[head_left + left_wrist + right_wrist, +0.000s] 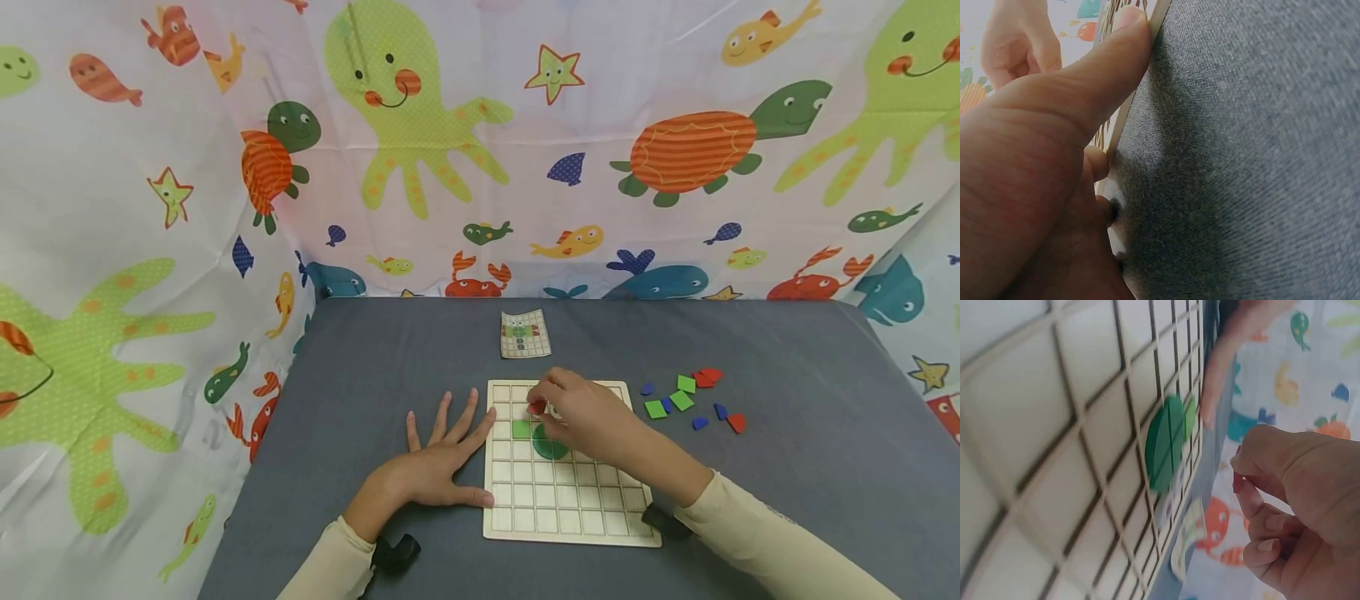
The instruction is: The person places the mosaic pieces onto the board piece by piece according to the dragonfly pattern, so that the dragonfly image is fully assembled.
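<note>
A pale wooden grid board [536, 521] lies on the grey cloth. My right hand [592, 421] is over its upper part, pinching a small red piece [1237, 478] between thumb and fingertip, off the board's surface in the right wrist view. Under that hand, dark green curved pieces [550, 443] form a round shape, partly hidden by the fingers. Beside them a light green square [521, 429] sits in a cell. My left hand [435, 468] lies with fingers spread at the left edge; its thumb [1116, 53] touches the board's rim.
Loose red pieces [737, 423], green squares [682, 400] and blue pieces [700, 423] are scattered right of the board. A small printed pattern card [526, 343] lies behind it. A curtain [465, 108] with sea animals hangs at the table's back and sides.
</note>
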The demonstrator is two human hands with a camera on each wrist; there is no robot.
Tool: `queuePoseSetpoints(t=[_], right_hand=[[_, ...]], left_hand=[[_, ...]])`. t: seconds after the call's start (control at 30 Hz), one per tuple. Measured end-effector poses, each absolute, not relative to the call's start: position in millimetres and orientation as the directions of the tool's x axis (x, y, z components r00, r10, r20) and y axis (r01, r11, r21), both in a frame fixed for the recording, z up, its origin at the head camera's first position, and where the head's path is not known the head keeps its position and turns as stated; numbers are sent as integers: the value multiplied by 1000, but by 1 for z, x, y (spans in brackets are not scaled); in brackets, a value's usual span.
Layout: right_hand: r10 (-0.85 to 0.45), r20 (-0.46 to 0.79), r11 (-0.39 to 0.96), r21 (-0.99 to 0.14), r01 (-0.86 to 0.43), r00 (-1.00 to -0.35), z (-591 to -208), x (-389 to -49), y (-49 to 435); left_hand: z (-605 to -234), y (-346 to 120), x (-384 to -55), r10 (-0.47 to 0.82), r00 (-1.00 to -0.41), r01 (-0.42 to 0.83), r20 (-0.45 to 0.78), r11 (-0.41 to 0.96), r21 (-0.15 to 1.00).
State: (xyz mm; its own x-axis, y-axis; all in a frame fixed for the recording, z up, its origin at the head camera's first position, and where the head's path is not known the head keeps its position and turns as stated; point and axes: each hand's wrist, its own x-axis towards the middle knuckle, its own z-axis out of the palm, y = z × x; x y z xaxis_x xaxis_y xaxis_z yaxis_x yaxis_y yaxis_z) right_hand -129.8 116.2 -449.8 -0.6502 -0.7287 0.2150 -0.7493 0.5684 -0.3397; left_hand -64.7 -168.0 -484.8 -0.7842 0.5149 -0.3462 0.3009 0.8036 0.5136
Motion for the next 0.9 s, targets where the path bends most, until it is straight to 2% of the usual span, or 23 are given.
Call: queuePoseSetpoints(t=[0.2, 0.57, 0.9], right_hand=[[-783, 181, 527, -318, -788, -596, -455, -125, 92], [-802, 75, 549, -300, -780, -593, -461, -123, 73], [-814, 84, 543, -239, -805, -575, -466, -123, 68]], left_hand=[[-486, -170, -65, 515, -781, 304, -353, 808, 505], [-483, -168, -64, 519, -781, 298, -348, 799, 522], [-485, -169, -65, 514, -783, 289, -350, 799, 527]])
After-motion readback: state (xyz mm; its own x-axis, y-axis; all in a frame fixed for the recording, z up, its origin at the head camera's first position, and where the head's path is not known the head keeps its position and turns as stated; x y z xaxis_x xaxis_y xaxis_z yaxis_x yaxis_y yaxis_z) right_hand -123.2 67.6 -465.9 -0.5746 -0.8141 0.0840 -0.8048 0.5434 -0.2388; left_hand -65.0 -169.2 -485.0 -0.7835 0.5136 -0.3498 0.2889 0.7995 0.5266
